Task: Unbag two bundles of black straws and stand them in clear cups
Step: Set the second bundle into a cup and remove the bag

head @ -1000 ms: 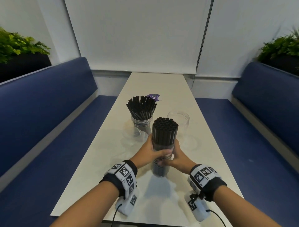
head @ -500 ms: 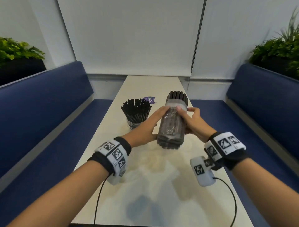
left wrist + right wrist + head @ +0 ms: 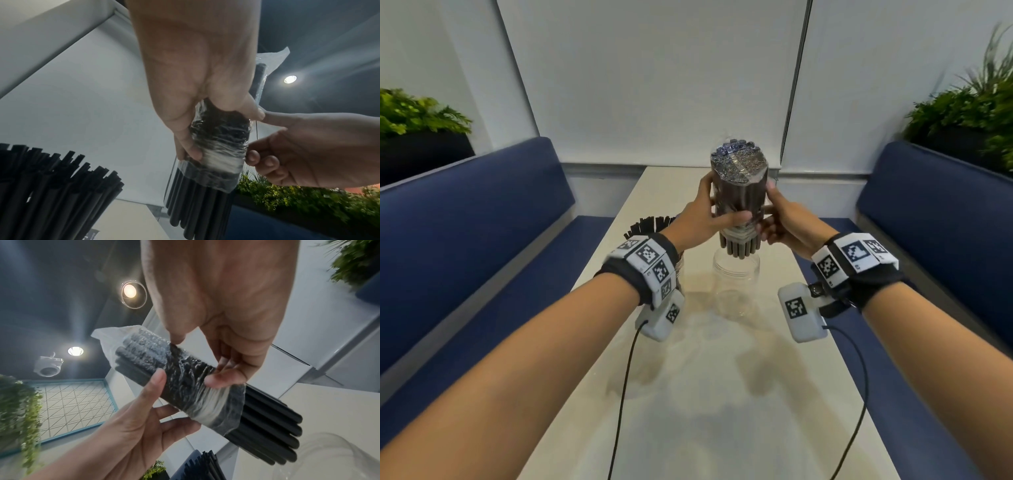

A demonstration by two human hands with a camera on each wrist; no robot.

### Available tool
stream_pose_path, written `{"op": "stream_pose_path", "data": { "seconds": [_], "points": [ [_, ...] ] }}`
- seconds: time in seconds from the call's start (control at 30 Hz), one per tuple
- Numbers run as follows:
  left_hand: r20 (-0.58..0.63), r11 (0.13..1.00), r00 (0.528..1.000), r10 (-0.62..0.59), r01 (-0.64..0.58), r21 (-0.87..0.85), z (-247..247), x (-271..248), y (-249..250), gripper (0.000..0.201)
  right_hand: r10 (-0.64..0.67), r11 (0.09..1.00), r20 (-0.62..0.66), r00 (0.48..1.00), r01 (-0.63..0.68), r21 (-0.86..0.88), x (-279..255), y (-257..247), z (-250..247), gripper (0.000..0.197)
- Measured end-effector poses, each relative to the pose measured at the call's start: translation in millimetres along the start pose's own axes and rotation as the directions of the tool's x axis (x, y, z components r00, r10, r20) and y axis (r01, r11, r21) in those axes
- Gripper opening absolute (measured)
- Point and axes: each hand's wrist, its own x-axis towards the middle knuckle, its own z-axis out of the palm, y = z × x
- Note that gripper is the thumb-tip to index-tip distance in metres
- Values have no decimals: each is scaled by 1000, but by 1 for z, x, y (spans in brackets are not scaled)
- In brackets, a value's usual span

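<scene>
1. Right over the empty cup (image 3: 736, 274) at 12 o'clock: second bundle (image 3: 739, 202) now flipped, open end down, lifted off the table (image 3: 722, 377).
2. Left hand (image 3: 698, 219) and right hand (image 3: 784, 222) both wrapped round the bag (image 3: 222, 155), squeezing.
3. Bare straw ends poking out below, so nearly unbagged.
4. First cup of straws (image 3: 650, 224) at 10 o'clock, done already.

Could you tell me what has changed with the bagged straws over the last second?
The straw bundle was lifted off the table and turned over: its open end, up a second ago, now hangs above the empty clear cup, bare straw tips poking from the bag. The left hand and right hand kept their grip throughout. The filled cup of straws stayed put.
</scene>
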Motion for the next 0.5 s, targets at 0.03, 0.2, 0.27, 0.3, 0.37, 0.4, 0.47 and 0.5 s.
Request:
{"op": "stream_pose_path", "data": {
  "seconds": [0.03,0.2,0.27,0.3,0.37,0.4,0.47,0.5],
  "points": [
    [-3,1000,1000,-8,8,3,1,3,-2,109,6,1000,0,1000,-6,1,2,2,-1,70],
    [-5,999,999,-53,53,-5,8,11,-13,93,44,999,1,999,-44,13,7,11,-4,63],
    [0,998,998,-65,65,15,10,13,-18,89,66,997,14,998,-67,33,8,17,-4,64],
    [0,997,998,-69,69,29,11,14,-21,89,74,996,14,997,-75,38,9,20,-3,64],
    [-1,996,997,-75,75,57,12,14,-26,89,90,996,-15,996,-90,20,10,26,-2,64],
    [3,994,997,-78,78,76,12,14,-28,89,102,995,-20,995,-102,-1,10,29,-1,65],
    [23,990,996,-91,88,109,14,14,-33,90,146,988,-6,989,-146,-53,12,38,0,70],
    [38,989,994,-99,94,112,15,13,-34,90,172,982,7,985,-171,-77,11,41,-1,75]
  ]
}}
